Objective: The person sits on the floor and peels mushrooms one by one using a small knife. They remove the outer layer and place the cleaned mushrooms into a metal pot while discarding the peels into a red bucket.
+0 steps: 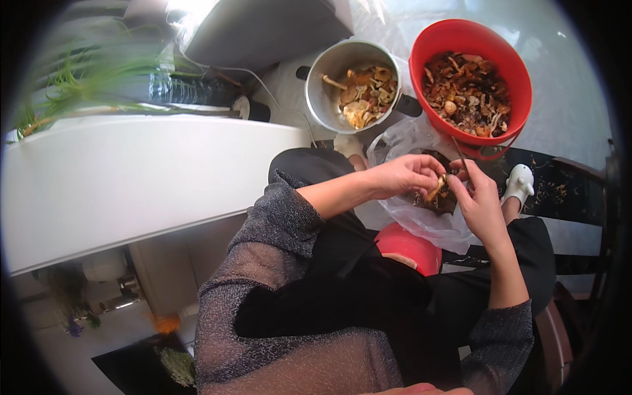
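My left hand (414, 175) pinches a small yellowish-brown mushroom (436, 190). My right hand (473, 190) touches its other side with the thumb and also holds a thin dark tool, perhaps a small knife (458, 149), pointing up and away. Both hands are over an open clear plastic bag (419, 219) with dark debris inside. Beyond the bag, a metal pot (316, 101) with black handles holds mushroom pieces (365, 106). Right of the pot, a red plastic bucket (524, 94) contains many brown mushrooms and scraps (466, 96).
A red round object (410, 247) is between my legs, below the bag. A long white surface (148, 182) lies at the left, with a green plant (74, 89) past it. White shoes (519, 180) flank the bag. Dark chair parts (582, 173) stand at the right.
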Demonstrator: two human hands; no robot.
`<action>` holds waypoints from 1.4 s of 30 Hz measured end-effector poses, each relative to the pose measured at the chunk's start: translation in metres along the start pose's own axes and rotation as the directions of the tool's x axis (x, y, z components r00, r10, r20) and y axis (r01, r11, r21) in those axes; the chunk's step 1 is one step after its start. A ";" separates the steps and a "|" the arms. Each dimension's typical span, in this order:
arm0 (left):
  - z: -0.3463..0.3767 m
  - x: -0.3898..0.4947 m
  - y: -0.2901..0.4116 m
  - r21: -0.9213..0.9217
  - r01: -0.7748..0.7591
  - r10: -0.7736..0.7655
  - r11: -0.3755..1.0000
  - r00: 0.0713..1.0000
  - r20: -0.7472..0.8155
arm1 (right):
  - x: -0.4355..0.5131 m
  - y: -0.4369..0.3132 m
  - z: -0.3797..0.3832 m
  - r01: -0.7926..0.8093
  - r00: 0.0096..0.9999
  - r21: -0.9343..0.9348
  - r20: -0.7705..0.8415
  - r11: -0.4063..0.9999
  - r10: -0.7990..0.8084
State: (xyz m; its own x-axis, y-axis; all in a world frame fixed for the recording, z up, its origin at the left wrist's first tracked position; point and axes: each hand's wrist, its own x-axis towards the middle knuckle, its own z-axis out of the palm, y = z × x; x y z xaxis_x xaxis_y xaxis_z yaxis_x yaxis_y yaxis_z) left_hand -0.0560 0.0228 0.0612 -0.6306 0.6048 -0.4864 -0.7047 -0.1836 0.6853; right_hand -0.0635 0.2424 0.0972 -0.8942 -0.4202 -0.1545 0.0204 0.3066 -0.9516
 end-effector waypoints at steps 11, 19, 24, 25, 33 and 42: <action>-0.031 -0.002 -0.074 0.500 0.073 -0.100 0.863 0.995 0.027 | -0.002 0.050 0.019 -0.244 0.966 0.042 0.096 0.969 0.239; -0.033 0.002 -0.087 0.882 -0.087 0.293 0.463 0.954 -0.059 | 0.009 0.057 0.020 -0.398 0.910 0.049 0.149 0.916 0.387; -0.030 0.001 -0.077 0.810 -0.145 0.364 0.569 0.927 -0.090 | 0.011 0.053 0.024 -0.402 0.904 0.051 0.181 0.914 0.387; -0.029 0.000 -0.078 0.809 -0.144 0.381 0.571 0.919 -0.105 | 0.012 0.053 0.024 -0.414 0.898 0.044 0.184 0.909 0.400; -0.023 0.007 -0.082 0.136 -0.068 0.089 0.988 0.984 -0.152 | 0.010 0.055 0.037 -0.338 0.929 0.063 0.183 0.939 0.322; -0.022 -0.004 -0.080 -0.157 0.029 -0.047 0.987 0.993 -0.111 | -0.008 0.053 0.040 -0.180 0.980 -0.305 0.023 0.935 0.196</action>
State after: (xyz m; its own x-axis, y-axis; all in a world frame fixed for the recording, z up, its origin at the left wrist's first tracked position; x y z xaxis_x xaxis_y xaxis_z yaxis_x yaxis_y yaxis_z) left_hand -0.0045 0.0182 -0.0034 -0.6293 0.5226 -0.5753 -0.7649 -0.2856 0.5773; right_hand -0.0372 0.2283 0.0379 -0.8625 -0.3712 -0.3438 0.0434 0.6226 -0.7813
